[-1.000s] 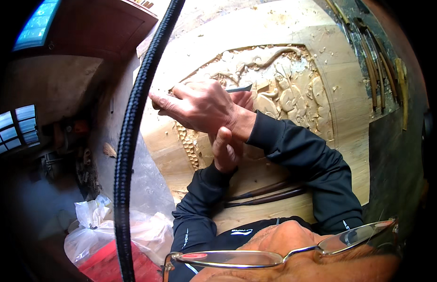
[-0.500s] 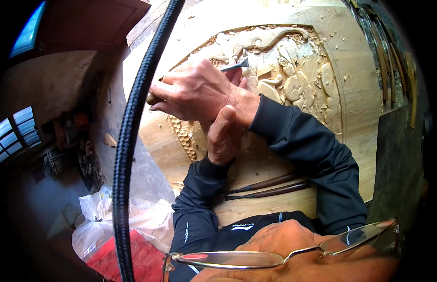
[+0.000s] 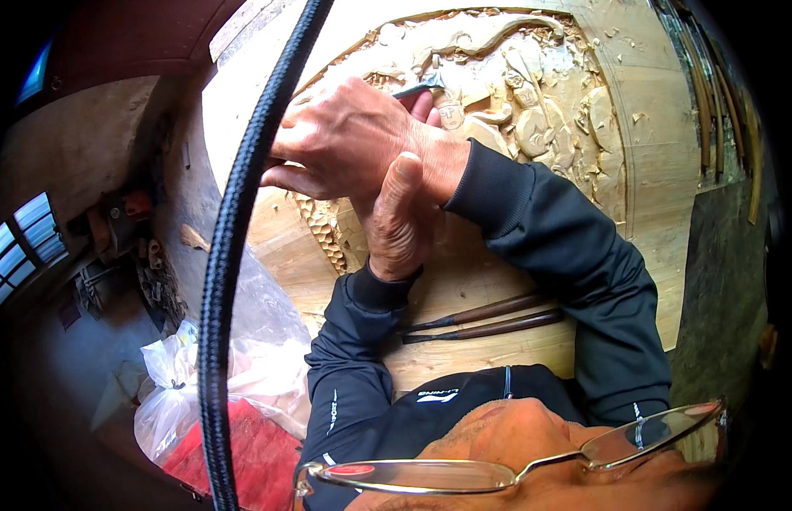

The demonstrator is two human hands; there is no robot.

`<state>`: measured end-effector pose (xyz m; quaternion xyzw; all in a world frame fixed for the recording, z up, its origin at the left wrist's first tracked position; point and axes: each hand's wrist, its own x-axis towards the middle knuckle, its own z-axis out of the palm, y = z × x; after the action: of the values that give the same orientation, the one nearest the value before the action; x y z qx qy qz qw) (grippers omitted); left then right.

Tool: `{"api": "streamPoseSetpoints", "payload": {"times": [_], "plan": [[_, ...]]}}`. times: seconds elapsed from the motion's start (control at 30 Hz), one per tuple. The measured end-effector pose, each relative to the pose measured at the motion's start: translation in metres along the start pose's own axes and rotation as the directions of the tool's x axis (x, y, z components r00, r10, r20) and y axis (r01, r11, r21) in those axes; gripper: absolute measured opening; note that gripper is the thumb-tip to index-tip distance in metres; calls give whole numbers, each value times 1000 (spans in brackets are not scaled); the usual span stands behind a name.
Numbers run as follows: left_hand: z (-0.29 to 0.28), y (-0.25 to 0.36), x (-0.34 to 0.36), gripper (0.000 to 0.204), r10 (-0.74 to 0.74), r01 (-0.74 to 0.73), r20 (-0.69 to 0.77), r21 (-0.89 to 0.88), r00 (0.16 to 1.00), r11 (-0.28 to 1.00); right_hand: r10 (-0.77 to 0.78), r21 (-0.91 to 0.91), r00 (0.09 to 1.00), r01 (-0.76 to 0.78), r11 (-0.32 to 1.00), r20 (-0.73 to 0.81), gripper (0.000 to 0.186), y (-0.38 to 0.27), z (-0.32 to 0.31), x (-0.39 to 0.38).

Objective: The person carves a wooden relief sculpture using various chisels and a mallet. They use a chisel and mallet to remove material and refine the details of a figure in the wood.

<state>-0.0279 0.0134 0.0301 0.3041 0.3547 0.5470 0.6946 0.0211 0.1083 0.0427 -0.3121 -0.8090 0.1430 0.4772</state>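
Panel (image 3: 536, 128) lies at 1 o'clock from mid-view; blade of the chisel (image 3: 419, 88) is over its carving at 12. I judge the work partway: figures (image 3: 451, 115) and a curling branch (image 3: 477, 47) stand in relief, and a patch (image 3: 323, 238) at 9 o'clock carries scalloped cuts. Loose chips (image 3: 556, 36) litter the recess; clearing and finer detail seem to remain. Right hand (image 3: 349, 136): fingers curled together, apparently around the handle, which is mostly hidden. Left hand (image 3: 400, 226): crosses beneath, thumb (image 3: 400, 180) against the right wrist; two fingertips (image 3: 422, 106), seemingly its own, show close together by the blade. Whether they pinch it, I cannot tell. Two spare tools (image 3: 511, 324) rest at 4 o'clock, more rods (image 3: 700, 111) at 2. Containers: one clear bag (image 3: 170, 383) at 8 o'clock, gathered at its neck, contents indistinct; red sheet (image 3: 243, 451) beside it.
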Motion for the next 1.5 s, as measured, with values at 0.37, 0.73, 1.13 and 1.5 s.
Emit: {"api": "streamPoseSetpoints", "payload": {"times": [0.37,0.73,1.13,1.5], "plan": [[-1,2,1,120,25,-25,11,37,1000,999,-13,12,998,13,1000,-57,28,1,3,-1],[-6,2,2,124,-48,48,4,-5,999,999,49,1,997,-50,999,57,33,3,3,1],[-7,7,2,120,-50,49,-10,-8,999,999,77,-20,996,-76,997,47,32,1,4,3],[-4,5,-4,109,15,-18,-38,-88,999,996,2,-6,998,-2,1000,-65,30,-4,3,5]]}}
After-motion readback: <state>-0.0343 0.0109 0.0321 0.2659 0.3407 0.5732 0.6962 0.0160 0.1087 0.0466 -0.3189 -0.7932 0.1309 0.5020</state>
